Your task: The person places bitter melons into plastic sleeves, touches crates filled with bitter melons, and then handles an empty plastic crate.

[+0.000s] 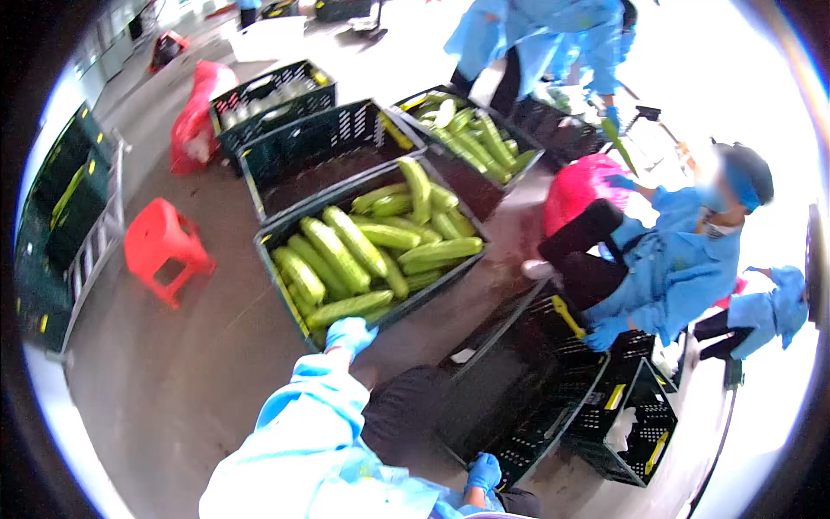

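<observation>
My left hand [350, 335], in a blue glove, reaches out to the near corner of a dark green crate [424, 309]. Its fingers are closed over the rim there, just below the nearest gourd. Long, pale-striped green gourds [333, 253] fill this crate in a loose heap. Low in the view, my right hand [484, 472], gloved too, is curled by my knee at the near end of a dark crate [523, 389]. Whatever those fingers hold, if anything, is hidden.
Another crate of gourds [471, 138] stands behind, beside a dark crate [320, 143]. A red stool [164, 246] is at left. At right a seated co-worker [683, 251] in blue holds a gourd near a pink bag [579, 190]. Another co-worker [540, 39] bends over at the back.
</observation>
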The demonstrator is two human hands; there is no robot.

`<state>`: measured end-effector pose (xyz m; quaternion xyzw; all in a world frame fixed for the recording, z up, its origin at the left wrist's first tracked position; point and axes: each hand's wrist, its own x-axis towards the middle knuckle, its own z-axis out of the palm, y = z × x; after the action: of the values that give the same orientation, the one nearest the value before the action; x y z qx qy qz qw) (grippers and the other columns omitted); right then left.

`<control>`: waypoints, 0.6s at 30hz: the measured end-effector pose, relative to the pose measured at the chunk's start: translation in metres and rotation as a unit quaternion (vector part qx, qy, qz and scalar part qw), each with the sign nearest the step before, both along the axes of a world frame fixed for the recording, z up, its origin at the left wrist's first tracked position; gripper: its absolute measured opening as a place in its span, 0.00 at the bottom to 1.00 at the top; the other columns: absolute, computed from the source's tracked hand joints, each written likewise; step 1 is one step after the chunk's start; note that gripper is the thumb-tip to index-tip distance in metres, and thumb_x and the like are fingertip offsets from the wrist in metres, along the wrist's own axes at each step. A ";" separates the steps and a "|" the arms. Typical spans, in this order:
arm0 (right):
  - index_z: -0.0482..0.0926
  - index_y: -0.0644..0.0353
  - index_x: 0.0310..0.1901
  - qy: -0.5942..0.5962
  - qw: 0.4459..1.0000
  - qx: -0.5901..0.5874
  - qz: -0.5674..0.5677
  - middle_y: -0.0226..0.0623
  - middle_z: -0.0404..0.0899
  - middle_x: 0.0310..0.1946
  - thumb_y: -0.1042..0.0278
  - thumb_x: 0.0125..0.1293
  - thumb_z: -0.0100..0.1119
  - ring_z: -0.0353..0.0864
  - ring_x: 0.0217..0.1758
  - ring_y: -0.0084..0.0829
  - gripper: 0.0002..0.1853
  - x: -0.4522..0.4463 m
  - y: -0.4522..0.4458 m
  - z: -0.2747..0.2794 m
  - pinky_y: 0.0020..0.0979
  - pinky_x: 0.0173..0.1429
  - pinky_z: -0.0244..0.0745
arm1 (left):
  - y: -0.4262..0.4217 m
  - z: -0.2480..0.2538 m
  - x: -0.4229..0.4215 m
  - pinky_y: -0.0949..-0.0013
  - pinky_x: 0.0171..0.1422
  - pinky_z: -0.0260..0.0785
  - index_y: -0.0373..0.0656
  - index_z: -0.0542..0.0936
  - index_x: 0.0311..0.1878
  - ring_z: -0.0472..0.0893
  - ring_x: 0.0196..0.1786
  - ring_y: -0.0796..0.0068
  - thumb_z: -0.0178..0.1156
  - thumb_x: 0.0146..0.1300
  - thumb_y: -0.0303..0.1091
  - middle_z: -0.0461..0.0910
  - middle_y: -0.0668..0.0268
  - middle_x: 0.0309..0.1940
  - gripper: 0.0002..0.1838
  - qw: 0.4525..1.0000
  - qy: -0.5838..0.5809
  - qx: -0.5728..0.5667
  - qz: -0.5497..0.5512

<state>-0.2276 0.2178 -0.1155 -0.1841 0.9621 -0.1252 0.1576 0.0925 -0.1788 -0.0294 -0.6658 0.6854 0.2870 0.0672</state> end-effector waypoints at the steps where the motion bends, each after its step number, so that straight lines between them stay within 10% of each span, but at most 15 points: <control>1: 0.86 0.50 0.32 -0.030 0.999 -0.024 -0.006 0.41 0.84 0.27 0.50 0.63 0.52 0.84 0.29 0.45 0.17 0.000 0.003 0.000 0.43 0.35 0.75 | 0.000 -0.004 0.001 0.52 0.54 0.74 0.45 0.86 0.42 0.83 0.48 0.49 0.53 0.60 0.63 0.84 0.52 0.44 0.29 1.000 -0.003 0.004 0.001; 18: 0.87 0.53 0.34 -0.060 0.997 -0.043 -0.003 0.40 0.85 0.27 0.55 0.65 0.50 0.83 0.27 0.38 0.16 -0.006 0.009 -0.009 0.39 0.35 0.75 | -0.001 -0.006 -0.001 0.52 0.52 0.75 0.45 0.87 0.40 0.83 0.46 0.49 0.55 0.61 0.61 0.84 0.52 0.41 0.27 1.000 -0.013 -0.007 -0.001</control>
<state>-0.2337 0.2263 -0.1242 -0.1795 0.9452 -0.1780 0.2068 0.0912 -0.1800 -0.0356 -0.6695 0.6871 0.2729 0.0718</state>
